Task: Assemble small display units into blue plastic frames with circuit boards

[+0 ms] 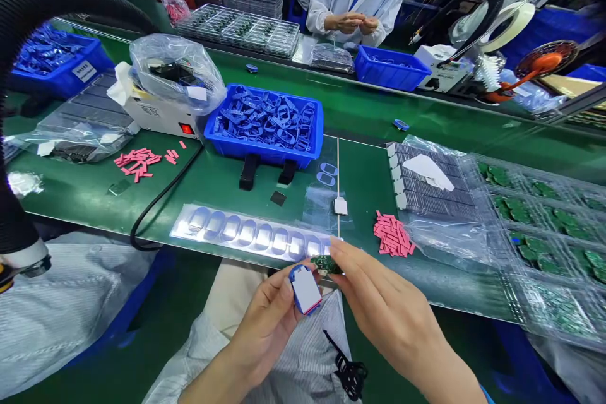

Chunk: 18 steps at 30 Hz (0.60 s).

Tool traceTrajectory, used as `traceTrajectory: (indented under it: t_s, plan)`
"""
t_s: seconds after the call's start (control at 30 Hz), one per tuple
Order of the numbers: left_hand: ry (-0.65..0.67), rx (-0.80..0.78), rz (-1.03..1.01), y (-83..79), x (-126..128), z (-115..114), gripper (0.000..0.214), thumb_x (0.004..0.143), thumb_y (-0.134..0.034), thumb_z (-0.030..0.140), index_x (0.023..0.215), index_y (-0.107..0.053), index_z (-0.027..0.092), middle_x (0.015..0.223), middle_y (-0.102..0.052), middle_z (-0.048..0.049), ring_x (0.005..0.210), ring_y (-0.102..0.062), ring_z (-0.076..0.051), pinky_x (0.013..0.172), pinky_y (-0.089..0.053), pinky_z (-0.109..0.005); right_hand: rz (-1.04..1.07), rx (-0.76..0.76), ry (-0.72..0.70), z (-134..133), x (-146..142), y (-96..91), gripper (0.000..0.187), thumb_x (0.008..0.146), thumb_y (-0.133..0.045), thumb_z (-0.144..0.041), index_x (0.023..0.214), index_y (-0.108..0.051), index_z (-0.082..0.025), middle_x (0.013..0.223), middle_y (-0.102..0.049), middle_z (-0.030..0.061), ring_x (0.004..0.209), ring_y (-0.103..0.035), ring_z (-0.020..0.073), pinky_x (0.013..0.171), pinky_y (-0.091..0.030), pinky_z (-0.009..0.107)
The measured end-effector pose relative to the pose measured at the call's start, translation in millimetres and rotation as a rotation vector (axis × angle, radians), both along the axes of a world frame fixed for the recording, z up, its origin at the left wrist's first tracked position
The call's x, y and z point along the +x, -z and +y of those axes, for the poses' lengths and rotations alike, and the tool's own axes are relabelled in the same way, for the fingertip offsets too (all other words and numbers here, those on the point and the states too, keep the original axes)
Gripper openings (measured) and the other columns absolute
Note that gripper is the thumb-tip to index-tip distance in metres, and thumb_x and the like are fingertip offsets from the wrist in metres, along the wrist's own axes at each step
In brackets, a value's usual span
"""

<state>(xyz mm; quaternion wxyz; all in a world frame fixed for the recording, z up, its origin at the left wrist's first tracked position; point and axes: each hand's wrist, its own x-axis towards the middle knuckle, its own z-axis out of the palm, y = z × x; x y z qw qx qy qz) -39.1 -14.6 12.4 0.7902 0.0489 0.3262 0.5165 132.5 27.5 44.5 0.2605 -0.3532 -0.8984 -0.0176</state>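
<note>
**Blue-framed part (305, 289) in the left hand (262, 325), green circuit board (326, 264) in the right hand (392, 309)**

Both hands are held close together, just in front of the green table (362, 170) and nearer the person than the large blue bin (260, 151). The left hand grips the part between thumb and fingers, with its white face turned up and a thin pink edge showing along one side. The right hand is narrowed to a pinch around the small board, which sits just beside the part. The pictures do not settle whether the two touch.

The bin is heaped with blue plastic frames (265, 120). Directly in front of it lies a clear blister tray (250, 233) with a row of oval pockets, its right end just beyond the right hand's fingertips. To the bin's right are a heap of pink strips (392, 235), a bagged stack of dark flat parts (430, 183) and, farther out, clear trays of green boards (534, 221). To its left stand a white machine with a red light (161, 110), a smaller scatter of pink strips (137, 163) and a black cable (156, 205). Beyond the bin, across the table, a co-worker's hands (348, 24) are held together near a smaller blue bin (392, 68).
</note>
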Motion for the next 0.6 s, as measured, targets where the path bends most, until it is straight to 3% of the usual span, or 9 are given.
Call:
traceTrajectory:
  t_s: [0.1,0.2,0.3,0.43,0.6]
  plan:
    - [-0.015,0.024,0.027,2.9,0,-1,0.031,0.073,-0.073,0.041,0.101,-0.073,0.028,0.106,-0.074,0.0,0.088,-0.064,-0.011,0.074,-0.05,-0.016,0.208,-0.208,0.184,-8,0,-2.3,0.037,0.092,-0.052,-0.023,0.128,-0.05,-0.014,0.107,-0.071,0.0113,0.093,-0.071,0.022,0.075,-0.062,0.027]
    - [-0.031,0.057,0.075,5.1,2,0,0.03,0.072,-0.075,0.04,0.099,-0.074,0.029,0.095,-0.075,0.0012,0.076,-0.064,-0.009,0.067,-0.05,-0.014,0.352,-0.387,0.21,-15,-3,-8.3,0.03,0.092,-0.054,-0.032,0.12,-0.056,-0.022,0.102,-0.073,0.0047,0.084,-0.073,0.0178,0.07,-0.061,0.021]
    - [-0.053,0.14,0.148,6.2,4,1,0.029,0.069,-0.076,0.04,0.096,-0.075,0.029,0.096,-0.076,-0.0002,0.084,-0.066,-0.012,0.073,-0.051,-0.016,0.397,-0.383,0.139,-19,-9,-13.1,0.025,0.088,-0.06,-0.029,0.113,-0.061,-0.024,0.099,-0.074,0.0018,0.079,-0.073,0.0157,0.073,-0.061,0.02]
    - [-0.072,0.232,0.266,6.6,2,2,0.028,0.071,-0.076,0.038,0.098,-0.074,0.03,0.104,-0.076,-0.0025,0.1,-0.066,-0.019,0.085,-0.05,-0.022,0.376,-0.336,0.1,-18,-15,-15.5,0.026,0.087,-0.061,-0.021,0.112,-0.062,-0.021,0.099,-0.074,0.0046,0.081,-0.073,0.0175,0.079,-0.061,0.024]
    - [-0.093,0.299,0.341,6.6,0,4,0.029,0.071,-0.076,0.037,0.098,-0.074,0.029,0.104,-0.076,-0.003,0.1,-0.067,-0.02,0.089,-0.05,-0.025,0.323,-0.363,0.075,-17,-16,-14.4,0.029,0.087,-0.059,-0.019,0.116,-0.06,-0.021,0.102,-0.073,0.0058,0.083,-0.073,0.0185,0.08,-0.061,0.026]
